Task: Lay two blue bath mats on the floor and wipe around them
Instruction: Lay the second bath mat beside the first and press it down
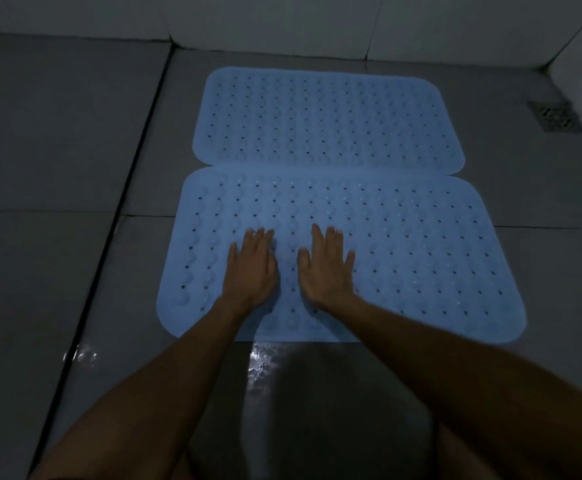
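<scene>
Head view: both mats (327, 119) down, edges touching; left hand (252, 268) and right hand (325, 266) flat, fingers spread, pressing near mat (421, 258); wiping floor (57, 133) left, no cloth visible.

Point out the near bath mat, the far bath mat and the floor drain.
near bath mat (421, 258): head view, bare perforated surface right of the hands.
far bath mat (327, 119): head view, its middle.
floor drain (552, 116): head view, centre of its grate.

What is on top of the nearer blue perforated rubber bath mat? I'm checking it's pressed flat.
Both bare hands, left hand and right hand, lie palms-down, fingers spread, on the nearer blue perforated rubber bath mat. The mat beneath the palms is hidden.
</scene>
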